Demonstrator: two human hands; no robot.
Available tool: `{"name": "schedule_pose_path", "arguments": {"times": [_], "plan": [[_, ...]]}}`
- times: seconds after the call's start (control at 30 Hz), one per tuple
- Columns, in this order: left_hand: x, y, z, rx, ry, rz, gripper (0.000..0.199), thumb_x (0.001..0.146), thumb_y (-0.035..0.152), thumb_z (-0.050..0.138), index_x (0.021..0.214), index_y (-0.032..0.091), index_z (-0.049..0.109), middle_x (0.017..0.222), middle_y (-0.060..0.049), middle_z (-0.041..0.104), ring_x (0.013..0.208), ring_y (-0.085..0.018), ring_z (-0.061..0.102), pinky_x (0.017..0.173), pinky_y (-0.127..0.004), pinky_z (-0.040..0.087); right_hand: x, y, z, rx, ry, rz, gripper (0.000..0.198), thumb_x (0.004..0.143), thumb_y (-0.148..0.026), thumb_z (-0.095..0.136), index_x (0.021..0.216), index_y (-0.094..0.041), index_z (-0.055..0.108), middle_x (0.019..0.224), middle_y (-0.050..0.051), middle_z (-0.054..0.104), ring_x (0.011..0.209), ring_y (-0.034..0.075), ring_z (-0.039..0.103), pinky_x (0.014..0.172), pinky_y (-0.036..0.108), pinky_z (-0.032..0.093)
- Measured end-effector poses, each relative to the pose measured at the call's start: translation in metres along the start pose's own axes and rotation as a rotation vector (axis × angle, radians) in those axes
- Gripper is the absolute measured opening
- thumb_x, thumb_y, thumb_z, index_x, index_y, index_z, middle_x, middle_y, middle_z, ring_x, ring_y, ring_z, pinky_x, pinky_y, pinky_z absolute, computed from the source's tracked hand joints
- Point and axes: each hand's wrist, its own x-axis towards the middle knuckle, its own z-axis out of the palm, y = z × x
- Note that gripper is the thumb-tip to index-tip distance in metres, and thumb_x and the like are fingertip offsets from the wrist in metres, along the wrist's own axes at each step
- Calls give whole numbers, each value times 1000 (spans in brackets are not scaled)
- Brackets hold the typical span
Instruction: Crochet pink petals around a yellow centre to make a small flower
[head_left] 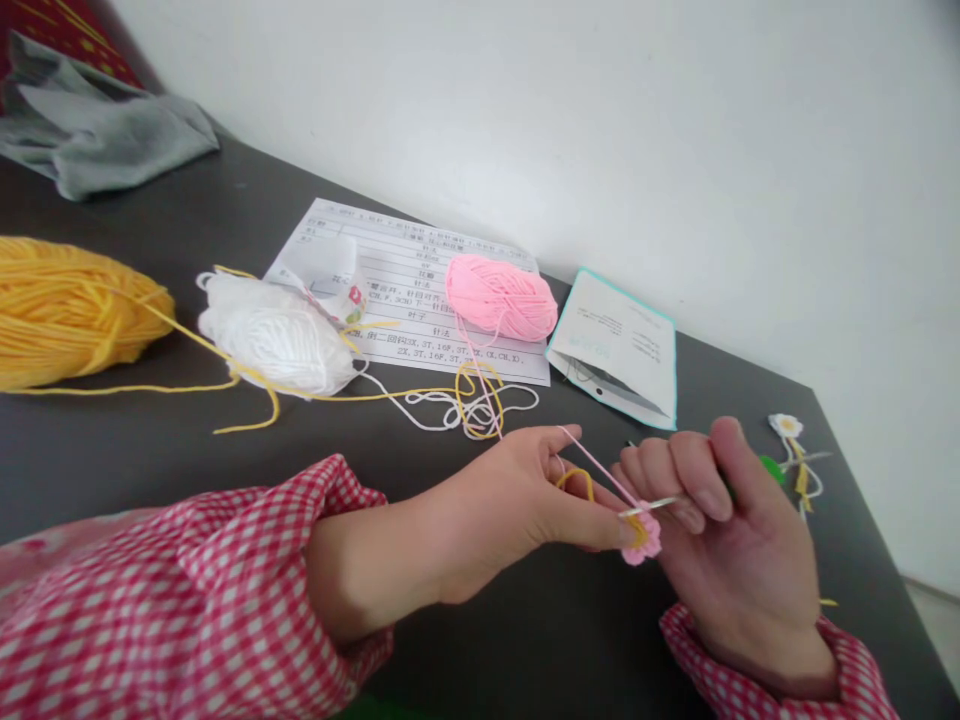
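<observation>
Between the thumb and fingers of my left hand point(517, 500) is a small crocheted flower point(641, 537), pink around a yellow middle. Pink yarn point(600, 466) runs taut over my left index finger down to the flower, and a yellow strand loops below that finger. My right hand point(739, 540) is closed around a crochet hook point(660, 504); its metal shaft reaches left to the flower's top edge. The hook's grip is mostly hidden in my fist. From the flower the pink strand leads back behind my left hand toward a pink yarn ball point(501, 297).
A yellow yarn ball point(75, 312) and a white yarn ball point(274, 335) lie at left, with tangled strands on the dark table point(300, 440). Behind are a printed sheet point(420, 235), a white packet point(615, 340) and a grey cloth bag point(127, 140). A white flower point(786, 427) lies at right.
</observation>
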Motion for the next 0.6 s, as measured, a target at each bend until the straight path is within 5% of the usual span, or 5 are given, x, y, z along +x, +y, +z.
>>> {"name": "schedule_pose_path", "arguments": {"times": [0.13, 0.43, 0.6], "plan": [[2, -4, 0, 0, -31, 14, 114, 58, 0, 86, 155, 5, 27, 73, 4, 72, 73, -10, 66, 85, -26, 44, -5, -9, -5, -5, 31, 27, 66, 97, -53, 53, 42, -20, 39, 40, -4, 26, 42, 12, 27, 45, 30, 33], [2, -4, 0, 7, -17, 41, 109, 61, 1, 86, 154, 6, 30, 70, 3, 74, 71, -11, 66, 83, -27, 47, -8, -16, -6, -387, 33, -430, 52, 98, -35, 52, 48, -21, 49, 37, -3, 35, 38, 13, 35, 41, 33, 31], [1, -4, 1, -6, 15, 45, 110, 62, -3, 84, 156, 6, 26, 68, 3, 73, 67, -9, 65, 78, -24, 48, -14, -11, -8, -410, 80, -526, 49, 101, -28, 48, 53, -21, 51, 42, -2, 37, 38, 13, 36, 43, 35, 31]]}}
